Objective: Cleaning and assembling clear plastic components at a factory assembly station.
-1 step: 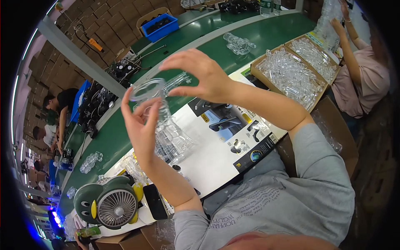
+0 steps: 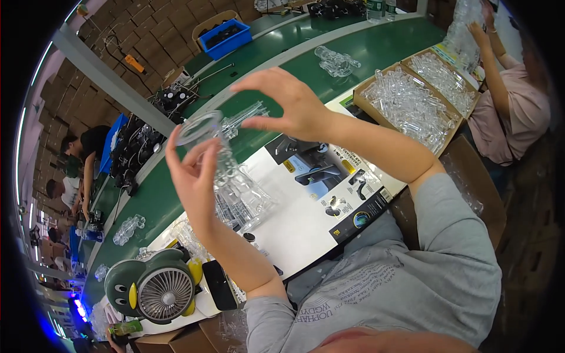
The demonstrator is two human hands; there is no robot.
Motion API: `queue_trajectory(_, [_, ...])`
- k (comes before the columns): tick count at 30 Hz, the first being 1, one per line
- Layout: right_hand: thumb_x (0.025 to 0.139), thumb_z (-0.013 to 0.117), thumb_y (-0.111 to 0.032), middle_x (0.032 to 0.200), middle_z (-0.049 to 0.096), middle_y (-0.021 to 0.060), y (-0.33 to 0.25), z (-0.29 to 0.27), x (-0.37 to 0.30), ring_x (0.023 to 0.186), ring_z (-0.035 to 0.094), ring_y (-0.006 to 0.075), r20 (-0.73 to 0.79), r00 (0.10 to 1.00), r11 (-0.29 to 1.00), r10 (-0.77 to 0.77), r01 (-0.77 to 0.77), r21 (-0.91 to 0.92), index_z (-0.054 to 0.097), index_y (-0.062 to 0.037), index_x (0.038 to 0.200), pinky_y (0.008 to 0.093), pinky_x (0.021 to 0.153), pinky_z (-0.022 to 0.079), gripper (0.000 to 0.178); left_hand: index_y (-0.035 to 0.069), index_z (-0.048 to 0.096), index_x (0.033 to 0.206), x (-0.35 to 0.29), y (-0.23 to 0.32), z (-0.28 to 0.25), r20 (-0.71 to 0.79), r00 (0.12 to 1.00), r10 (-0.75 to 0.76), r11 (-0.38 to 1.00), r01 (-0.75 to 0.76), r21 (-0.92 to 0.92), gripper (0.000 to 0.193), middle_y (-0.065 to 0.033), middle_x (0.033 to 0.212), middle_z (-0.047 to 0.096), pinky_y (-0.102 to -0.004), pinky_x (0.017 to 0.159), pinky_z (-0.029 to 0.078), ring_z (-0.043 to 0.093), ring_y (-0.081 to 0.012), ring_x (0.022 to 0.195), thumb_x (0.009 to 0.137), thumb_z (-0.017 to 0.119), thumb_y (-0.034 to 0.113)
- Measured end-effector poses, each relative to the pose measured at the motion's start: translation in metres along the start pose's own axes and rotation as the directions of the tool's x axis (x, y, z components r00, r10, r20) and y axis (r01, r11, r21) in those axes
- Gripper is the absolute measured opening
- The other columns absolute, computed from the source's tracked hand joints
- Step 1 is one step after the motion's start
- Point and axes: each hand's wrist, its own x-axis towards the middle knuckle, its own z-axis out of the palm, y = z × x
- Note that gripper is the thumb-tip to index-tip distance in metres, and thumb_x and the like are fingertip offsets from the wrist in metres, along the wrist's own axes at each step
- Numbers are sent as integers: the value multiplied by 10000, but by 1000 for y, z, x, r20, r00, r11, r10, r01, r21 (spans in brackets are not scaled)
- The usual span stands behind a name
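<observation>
A clear plastic part with a round ring-shaped rim is between the fingers and thumb of my left hand, which are closed on it. To the right of the ring, my right hand is open and holds nothing. Its fingers curve above its thumb, apart from the ring. Slim clear plastic pieces show between the two hands. Below them, several more clear moulded pieces lie on a white printed board. Where the held part ends against those pieces, I cannot tell.
Cardboard boxes of clear pieces stand at right, beside a person in pink. A penguin-shaped fan and a black phone are at lower left. Clear bundles sit on the green table. A blue bin is beyond.
My left hand has shifted slightly left with the clear ring-rimmed part. My right hand has drawn slightly right, widening the distance between them.
</observation>
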Motion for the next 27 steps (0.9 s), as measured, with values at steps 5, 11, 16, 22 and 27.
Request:
queue_trajectory(5, [752,586,-126,897,528,43,72,1,-63,877,509,207,547,835,903,69,181,-390,563,-209,1109,346,762,398,367,17,314,1294,-3,4,-25,-248,957,148,989,-147,24,522,-189,989,626,-289,842,438,605,-198,894,853,579,103])
queue_trajectory(11, [759,524,-110,905,497,37,110,3,-128,875,493,177,770,637,767,-43,515,-383,541,-263,1134,321,746,364,405,-7,331,1257,-9,12,-39,-310,931,192,981,-195,23,481,-190,1008,618,-303,887,412,593,-201,915,870,560,165])
queue_trajectory(16, [763,519,-111,899,495,28,115,9,-128,876,492,169,768,630,775,-115,541,-327,538,-266,1121,320,745,360,391,-17,343,1248,-7,8,-39,-269,950,159,986,-164,4,476,-189,1010,618,-298,875,415,590,-197,916,862,568,149])
queue_trajectory(22, [723,569,-99,833,504,10,100,7,-108,827,512,170,771,628,819,-104,494,-292,547,-241,1065,313,725,365,371,-34,444,1197,-5,0,-39,-201,974,104,995,-101,21,402,-165,1008,620,-263,840,417,583,-161,909,846,583,104])
queue_trajectory(27, [651,702,-28,932,540,47,37,9,-59,850,544,171,111,957,956,269,-280,93,487,-155,1131,301,754,432,541,4,496,1168,-3,0,-32,-203,973,113,994,-110,26,414,-61,952,571,-204,767,418,561,-110,864,783,643,44])
